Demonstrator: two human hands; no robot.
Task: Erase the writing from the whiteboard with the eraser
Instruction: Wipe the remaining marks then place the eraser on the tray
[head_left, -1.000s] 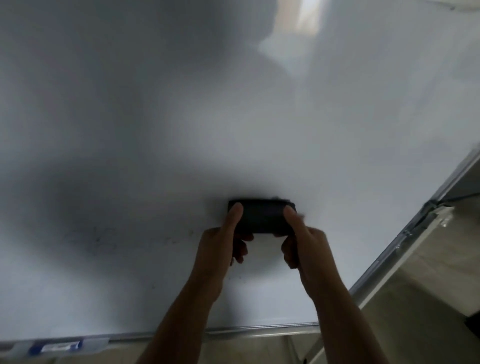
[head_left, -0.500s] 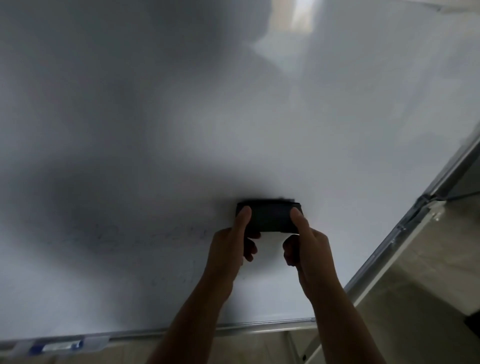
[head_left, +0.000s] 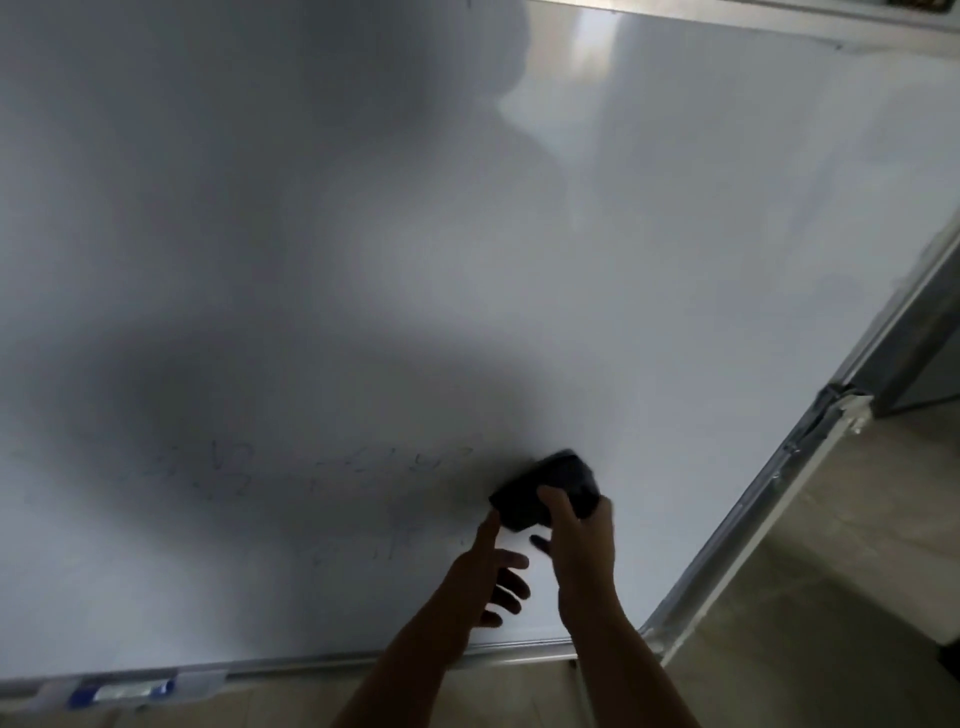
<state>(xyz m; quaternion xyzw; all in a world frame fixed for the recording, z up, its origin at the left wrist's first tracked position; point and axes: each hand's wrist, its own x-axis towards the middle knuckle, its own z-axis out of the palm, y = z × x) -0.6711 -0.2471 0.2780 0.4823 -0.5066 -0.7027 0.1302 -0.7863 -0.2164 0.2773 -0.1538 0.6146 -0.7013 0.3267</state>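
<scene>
Floor: I see pale tiled floor below and to the right of the board's lower right corner.
Marker: a blue marker lies in the clear tray on the bottom edge, near the lower left corner.
Left hand: my left hand sits just below the eraser, fingers spread and loosely bent; the index finger points up and touches the eraser's lower left edge (contact looks light, and it is blurred).
Right hand: my right hand grips the eraser from below and from the right, thumb over its face, fingers curled round its right end.
Eraser: the black eraser is tilted, against the whiteboard in its lower right part, nearer the bottom edge than the top.
Writing: faint grey writing shows left of the eraser, with more below it; too faint for me to read.
Frame: the metal frame runs up the right edge.
</scene>
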